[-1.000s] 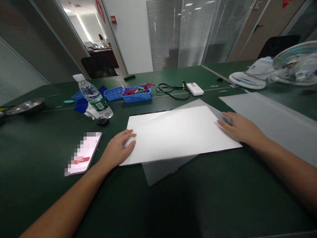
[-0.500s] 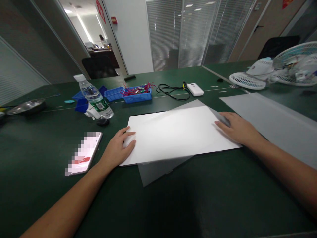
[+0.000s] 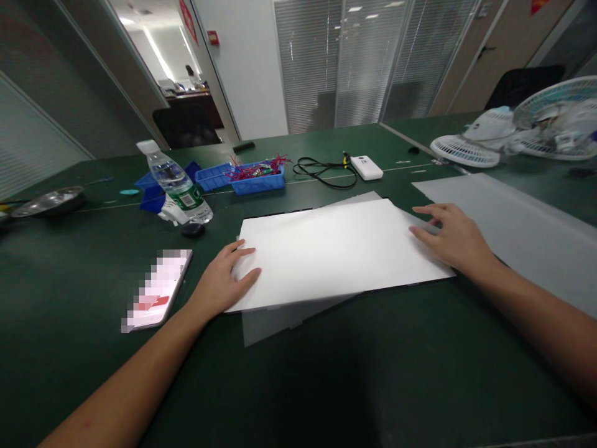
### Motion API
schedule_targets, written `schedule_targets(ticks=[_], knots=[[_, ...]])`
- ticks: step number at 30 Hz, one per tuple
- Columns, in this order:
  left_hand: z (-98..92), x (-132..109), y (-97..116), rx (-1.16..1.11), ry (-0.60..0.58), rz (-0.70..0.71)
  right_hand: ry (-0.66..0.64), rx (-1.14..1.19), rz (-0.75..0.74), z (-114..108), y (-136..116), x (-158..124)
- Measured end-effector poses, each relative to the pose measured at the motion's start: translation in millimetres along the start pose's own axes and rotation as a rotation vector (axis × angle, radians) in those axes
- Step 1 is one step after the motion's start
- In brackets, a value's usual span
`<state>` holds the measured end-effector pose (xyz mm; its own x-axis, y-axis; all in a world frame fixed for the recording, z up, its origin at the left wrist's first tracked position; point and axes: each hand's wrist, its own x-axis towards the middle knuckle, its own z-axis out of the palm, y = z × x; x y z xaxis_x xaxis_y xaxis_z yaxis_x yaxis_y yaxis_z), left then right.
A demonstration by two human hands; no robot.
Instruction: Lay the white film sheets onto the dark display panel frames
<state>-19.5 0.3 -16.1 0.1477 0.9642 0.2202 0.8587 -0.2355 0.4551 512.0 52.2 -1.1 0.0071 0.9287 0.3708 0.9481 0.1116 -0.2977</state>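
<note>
A white rectangular sheet (image 3: pixel 326 255) lies on the dark green table in front of me. Beneath it, a translucent sheet (image 3: pixel 275 323) sits askew, one corner showing at the near side and another at the far side. Dark edging peeks out along the white sheet's borders. My left hand (image 3: pixel 224 277) rests on the sheet's left end, fingers spread and laid on its surface. At the right end, my right hand (image 3: pixel 454 236) has its fingers apart, thumb over the white sheet's edge; whether it touches is hard to tell. Nothing is gripped in either hand.
Another translucent sheet (image 3: pixel 522 230) lies to the right. A phone (image 3: pixel 161 289) is at left, with a water bottle (image 3: pixel 180 186) behind it. Farther back are a blue tray (image 3: pixel 259 185) of red wires, a black cable (image 3: pixel 326 180), a white device (image 3: pixel 367 167) and fan parts (image 3: pixel 466 151).
The translucent sheet beneath has shifted left and turned closer in line with the white sheet. My right hand has lifted slightly and its fingers have parted; my left hand stays put.
</note>
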Motion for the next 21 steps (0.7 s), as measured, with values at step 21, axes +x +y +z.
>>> schedule_targets(ticks=[21], knots=[[-4.1, 0.7, 4.8, 0.023, -0.022, -0.011, -0.138, 0.385, 0.091, -21.0, -15.3, -7.2]])
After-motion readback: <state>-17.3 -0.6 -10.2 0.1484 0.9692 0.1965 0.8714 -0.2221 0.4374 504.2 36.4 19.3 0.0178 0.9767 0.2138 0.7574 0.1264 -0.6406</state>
